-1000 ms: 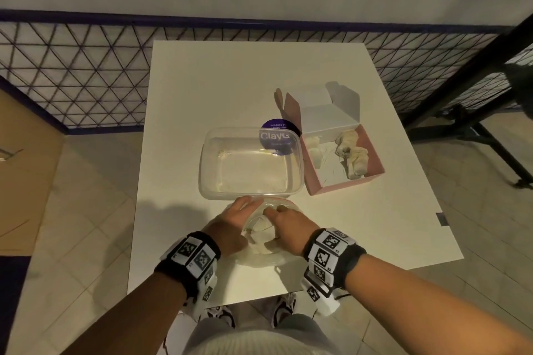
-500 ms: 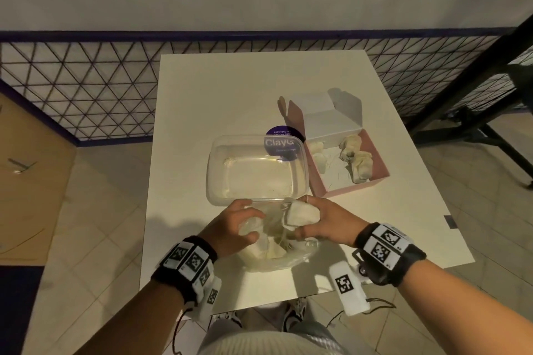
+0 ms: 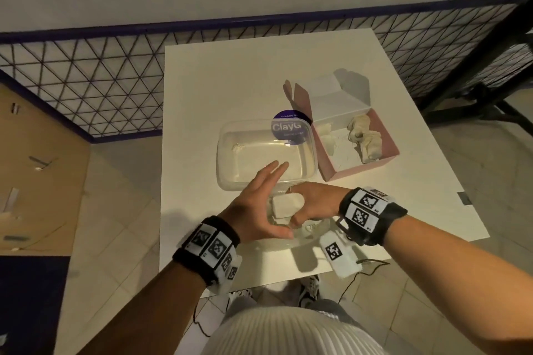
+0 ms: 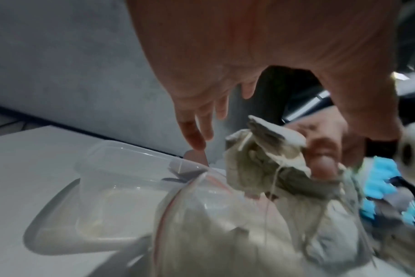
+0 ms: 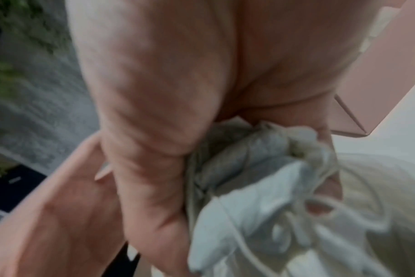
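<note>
A white bench stands against a blue-framed wire-mesh fence with a grey wall behind it and pale floor tiles around it. Near the middle of the bench sits a clear plastic container, which serves as the landmark here. A round purple "ClayG" label shows at its far right corner. Just to the right of the container, almost touching it, is a pink cardboard box with its lid folded back and pale crumpled lumps inside.

On the near side of the container, the right grip is closed around a bunch of tea bags. Its fingers curl over the top and its thumb is tucked below. In the left wrist view the tea bags are raised above the mouth of a clear zip bag, and thin strings trail down from them into it. The zip bag lies on the bench between the container and the bench's near edge.

The left grip holds nothing. Its fingers are straight and spread over the container's near rim, and its thumb stretches out beneath the bunch. Whether the thumb touches the right grip cannot be told.
</note>
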A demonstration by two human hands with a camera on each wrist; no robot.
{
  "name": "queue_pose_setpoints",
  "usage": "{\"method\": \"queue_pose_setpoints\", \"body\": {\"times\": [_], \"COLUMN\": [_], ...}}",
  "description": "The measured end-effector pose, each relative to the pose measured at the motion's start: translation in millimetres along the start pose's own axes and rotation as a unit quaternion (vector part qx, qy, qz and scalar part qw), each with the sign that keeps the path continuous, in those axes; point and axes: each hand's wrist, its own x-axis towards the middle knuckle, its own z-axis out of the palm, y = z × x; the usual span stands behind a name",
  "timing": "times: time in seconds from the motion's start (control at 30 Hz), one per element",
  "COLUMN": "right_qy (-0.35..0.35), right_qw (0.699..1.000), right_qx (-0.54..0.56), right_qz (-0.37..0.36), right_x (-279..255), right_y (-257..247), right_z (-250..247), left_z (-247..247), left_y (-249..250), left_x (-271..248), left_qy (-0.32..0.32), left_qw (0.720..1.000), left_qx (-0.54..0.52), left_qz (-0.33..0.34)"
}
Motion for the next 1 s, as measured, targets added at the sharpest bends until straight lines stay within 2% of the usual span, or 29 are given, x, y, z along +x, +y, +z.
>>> {"method": "queue_pose_setpoints", "body": {"times": [0.1,0.17,0.23,0.33,0.43,0.5,0.6,0.67,0.77,0.83,1.0], "right_qy": [-0.006,-0.009,-0.004,0.01,0.007,-0.012,0.033,0.049,0.051,0.066,0.097], "right_qw": [0.999,0.999,1.0,0.998,0.983,0.956,0.889,0.856,0.818,0.829,0.898], "right_qx": [-0.043,-0.041,-0.01,0.068,0.184,0.293,0.457,0.512,0.572,0.555,0.422], "right_qz": [0.012,0.004,0.003,-0.002,0.003,-0.005,0.029,0.046,0.02,-0.004,-0.075], "right_x": [12,15,16,14,4,-2,-4,-1,-3,-4,-5], "right_y": [-4,-6,-5,-1,1,1,8,15,20,19,25], "right_z": [5,6,5,1,-3,-7,-8,-5,-1,2,13], "left_z": [16,26,33,36,36,37,34,27,16,13,12], "left_y": [-6,-10,-12,-12,-16,-23,-30,-28,-24,-22,-21], "left_x": [6,10,14,18,22,23,25,26,28,28,26], "left_qy": [-0.058,-0.071,-0.062,-0.018,0.017,0.033,0.06,0.068,0.08,0.094,0.099], "left_qw": [0.995,0.991,0.99,0.995,0.998,0.999,0.998,0.995,0.984,0.978,0.968], "left_qx": [0.077,0.107,0.109,0.055,0.029,0.019,-0.021,-0.072,-0.15,-0.175,-0.213], "left_qz": [-0.025,-0.048,-0.062,-0.082,-0.061,-0.028,-0.002,-0.023,-0.056,-0.061,-0.084]}}
